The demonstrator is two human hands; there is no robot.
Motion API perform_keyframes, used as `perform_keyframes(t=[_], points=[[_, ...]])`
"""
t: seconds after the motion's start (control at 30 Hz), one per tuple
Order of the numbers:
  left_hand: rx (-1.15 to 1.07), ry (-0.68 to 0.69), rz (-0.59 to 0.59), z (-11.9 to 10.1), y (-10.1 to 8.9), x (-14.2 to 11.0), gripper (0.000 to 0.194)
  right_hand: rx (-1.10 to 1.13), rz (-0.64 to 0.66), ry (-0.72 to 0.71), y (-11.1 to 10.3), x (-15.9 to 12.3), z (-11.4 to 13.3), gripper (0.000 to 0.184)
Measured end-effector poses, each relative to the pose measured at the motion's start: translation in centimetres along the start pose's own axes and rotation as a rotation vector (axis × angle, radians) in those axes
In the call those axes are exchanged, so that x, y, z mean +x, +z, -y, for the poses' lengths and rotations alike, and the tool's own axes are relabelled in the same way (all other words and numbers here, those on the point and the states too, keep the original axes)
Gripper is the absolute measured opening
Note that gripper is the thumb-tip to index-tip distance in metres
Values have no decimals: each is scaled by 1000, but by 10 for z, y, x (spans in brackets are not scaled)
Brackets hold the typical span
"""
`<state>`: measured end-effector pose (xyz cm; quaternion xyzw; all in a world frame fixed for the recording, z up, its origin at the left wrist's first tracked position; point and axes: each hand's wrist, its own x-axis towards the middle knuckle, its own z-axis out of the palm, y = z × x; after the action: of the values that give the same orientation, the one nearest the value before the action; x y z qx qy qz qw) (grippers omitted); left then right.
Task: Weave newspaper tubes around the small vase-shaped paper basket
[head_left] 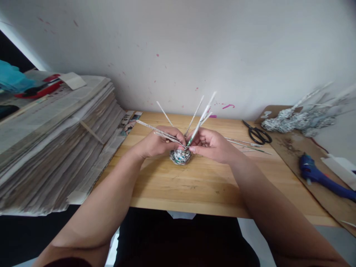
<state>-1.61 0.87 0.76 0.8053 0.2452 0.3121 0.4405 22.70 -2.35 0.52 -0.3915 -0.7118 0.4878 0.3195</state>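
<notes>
A small round basket (180, 157) woven from rolled newspaper strips rests on the wooden table, with several paper strips (194, 113) sticking up and outward from it. My left hand (164, 141) pinches the basket's upper left edge, and strips run out past its fingers to the left. On the other side, my right hand (207, 144) is closed at the rim around a white and green rolled paper strip (198, 128) that slants up to the right. The fingertips of both hands nearly meet above the basket. They hide part of its rim.
Left stands a tall stack of newspapers (91, 122) with a red-handled tool (44, 88) on top. To the right lie black scissors (257, 135), loose paper strips (244, 143), a blue glue gun (317, 172) on cardboard (300, 155), and woven paper pieces (286, 120). A wall (178, 44) rises behind.
</notes>
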Motion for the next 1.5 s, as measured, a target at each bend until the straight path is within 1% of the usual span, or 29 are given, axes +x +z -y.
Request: perform_keyframes(t=[0.07, 0.13, 0.2, 0.3, 0.47, 0.6, 0.7, 0.8, 0.87, 0.9, 0.97, 1.0, 1.03, 1.07, 1.13, 1.17, 1.2, 1.23, 1.27, 1.33, 1.4, 1.5], points=[[16, 38, -2, 1, 0, 1, 7, -17, -15, -12, -1, 0, -2, 23], [44, 81, -7, 2, -1, 1, 6, -29, -30, -20, 0, 1, -2, 21], [82, 101, -32, 3, -2, 2, 5, -12, -18, -25, 1, 1, -1, 20], [135, 84, -67, 4, -4, 1, 6, -1, -10, -23, 3, 2, -1, 20], [169, 43, -67, 2, -4, 1, 4, -15, -58, -1, 4, 2, -5, 22], [183, 59, -80, 1, -4, 1, 5, -70, -92, 30, 6, 2, -4, 19], [164, 65, -82, 2, -6, 1, 11, -80, -112, 30, 8, 2, 1, 17], [93, 20, -104, 6, -9, 0, 28, -99, -117, 13, 9, 2, 6, 15], [63, -29, -152, 9, -13, -1, 37, -102, -125, 25, 10, 1, 7, 16], [72, -51, -184, 11, -16, -1, 37, -97, -128, 34, 11, 1, 6, 17], [129, -92, -234, 12, -22, -4, 30, -90, -131, 37, 11, 1, 6, 17], [161, -120, -221, 12, -25, -5, 27, -91, -133, 34, 12, 1, 5, 16], [180, -152, -178, 10, -28, -7, 26, -93, -135, 32, 12, 1, 5, 16], [183, -193, -89, 7, -30, -9, 26, -99, -135, 31, 13, 1, 5, 15], [127, -252, 134, -1, -33, -12, 25, -118, -140, 31, 13, 1, 5, 15], [71, -251, 201, -6, -34, -13, 24, -128, -143, 31, 14, 1, 5, 15], [31, -233, 231, -11, -34, -14, 23, -136, -148, 29, 14, 1, 5, 15], [2, -208, 227, -15, -33, -14, 22, -142, -153, 28, 15, 1, 5, 15], [-19, -185, 194, -19, -32, -14, 20, -143, -161, 28, 15, 1, 5, 15], [-46, -147, 88, -24, -29, -13, 18, -136, -183, 34, 17, 0, 6, 16], [-94, -110, -31, -24, -25, -11, 18, -131, -214, 44, 19, 0, 7, 16], [-143, -42, -158, -17, -19, -9, 20, -140, -255, 41, 22, 0, 9, 14]])
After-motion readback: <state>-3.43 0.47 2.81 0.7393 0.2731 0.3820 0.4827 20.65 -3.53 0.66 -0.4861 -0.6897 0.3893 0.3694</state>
